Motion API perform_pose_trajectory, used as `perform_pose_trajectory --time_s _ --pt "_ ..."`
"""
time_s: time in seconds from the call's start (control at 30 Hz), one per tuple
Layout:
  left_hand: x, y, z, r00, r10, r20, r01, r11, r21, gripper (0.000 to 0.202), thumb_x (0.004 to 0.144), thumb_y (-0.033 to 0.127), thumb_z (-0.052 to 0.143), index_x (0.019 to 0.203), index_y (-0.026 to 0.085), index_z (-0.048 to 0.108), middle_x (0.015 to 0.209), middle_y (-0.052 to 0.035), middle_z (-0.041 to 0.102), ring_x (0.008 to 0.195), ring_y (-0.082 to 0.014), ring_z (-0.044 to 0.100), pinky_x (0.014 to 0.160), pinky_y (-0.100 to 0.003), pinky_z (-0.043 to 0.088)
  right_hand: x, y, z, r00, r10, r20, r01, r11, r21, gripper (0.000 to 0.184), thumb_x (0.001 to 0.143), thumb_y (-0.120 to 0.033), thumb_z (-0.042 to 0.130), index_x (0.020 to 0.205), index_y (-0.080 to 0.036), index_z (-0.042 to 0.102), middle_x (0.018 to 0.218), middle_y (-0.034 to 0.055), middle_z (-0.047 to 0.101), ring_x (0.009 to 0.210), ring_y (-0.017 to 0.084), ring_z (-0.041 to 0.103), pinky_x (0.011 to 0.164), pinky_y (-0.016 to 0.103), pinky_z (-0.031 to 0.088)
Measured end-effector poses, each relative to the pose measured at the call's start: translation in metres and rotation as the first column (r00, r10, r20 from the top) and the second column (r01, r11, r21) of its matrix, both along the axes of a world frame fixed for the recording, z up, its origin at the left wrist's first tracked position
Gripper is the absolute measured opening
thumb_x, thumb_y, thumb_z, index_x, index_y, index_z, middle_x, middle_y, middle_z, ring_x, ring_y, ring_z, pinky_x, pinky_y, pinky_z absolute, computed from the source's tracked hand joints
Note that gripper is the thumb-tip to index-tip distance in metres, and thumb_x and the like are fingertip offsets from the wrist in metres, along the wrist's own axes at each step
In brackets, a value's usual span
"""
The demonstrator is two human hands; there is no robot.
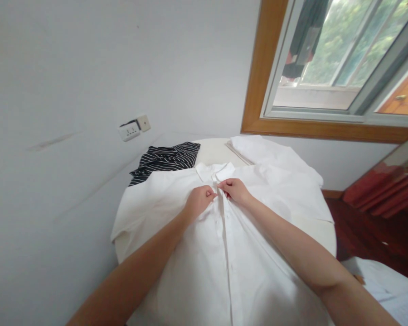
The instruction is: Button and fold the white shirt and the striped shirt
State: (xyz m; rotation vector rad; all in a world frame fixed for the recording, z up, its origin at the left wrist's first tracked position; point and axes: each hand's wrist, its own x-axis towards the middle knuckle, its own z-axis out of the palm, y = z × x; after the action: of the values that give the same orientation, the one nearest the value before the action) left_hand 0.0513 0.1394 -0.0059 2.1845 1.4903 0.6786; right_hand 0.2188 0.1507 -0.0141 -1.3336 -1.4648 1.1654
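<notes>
At the left of the frame a white plastic wall socket (133, 128) sits on the pale wall. Right of it and lower, a black-and-white striped fabric garment (166, 160) lies crumpled at the far left edge of the round white table (214, 151). A white collared button-front shirt (177, 271) is spread front-up over most of the table, its collar towards the wall. The left hand (199, 200) rests on the shirt just below the collar, its fingers curled narrow and pinching the left front edge. The right hand (236, 190) is just beside it, almost touching, with its fingers pinched on the facing edge of the opening. Further right a folded white cloth (268, 154) lies on the table, partly under the shirt's shoulder. Above it, at the upper right, is a wooden-framed glass window (261, 81), and at the lower right a dark red floor (377, 235).
</notes>
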Motion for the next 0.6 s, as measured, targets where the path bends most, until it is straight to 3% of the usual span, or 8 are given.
perform_pose_trajectory --time_s 0.13,0.3,0.6 --pt "-0.002 0.003 -0.001 0.991 -0.004 0.13 0.025 0.986 -0.165 0.019 0.083 0.031 0.056 0.074 0.015 0.063 0.063 -0.0004 0.066 0.047 -0.0088 0.053 0.05 -0.021 0.037 -0.001 -0.003 -0.001 0.998 0.027 -0.06 -0.031 0.997 -0.068 0.016 0.076 -0.027 0.061 0.066 -0.014 0.062 0.042 -0.0069 0.048 0.037 0.007 0.041 0.039 0.019 0.032" --pt "-0.005 0.007 -0.004 0.921 0.053 0.386 0.12 0.904 -0.411 0.012 0.081 0.024 0.056 0.08 0.012 0.059 0.068 -0.0013 0.067 0.041 -0.0067 0.053 0.042 -0.019 0.04 -0.002 -0.007 -0.004 0.988 0.05 -0.146 -0.073 0.984 -0.163 0.012 0.073 -0.024 0.065 0.068 -0.013 0.063 0.04 -0.0079 0.046 0.037 0.005 0.037 0.039 0.018 0.03" --pt "-0.008 0.01 -0.004 0.836 0.174 0.52 0.173 0.816 -0.551 0.009 0.082 0.021 0.059 0.084 0.012 0.058 0.076 -0.0028 0.068 0.048 -0.0066 0.058 0.047 -0.019 0.046 0.001 -0.006 -0.003 0.977 0.123 -0.173 -0.147 0.98 -0.134 0.012 0.077 -0.024 0.062 0.072 -0.013 0.063 0.042 -0.0075 0.047 0.038 0.005 0.038 0.039 0.017 0.031"
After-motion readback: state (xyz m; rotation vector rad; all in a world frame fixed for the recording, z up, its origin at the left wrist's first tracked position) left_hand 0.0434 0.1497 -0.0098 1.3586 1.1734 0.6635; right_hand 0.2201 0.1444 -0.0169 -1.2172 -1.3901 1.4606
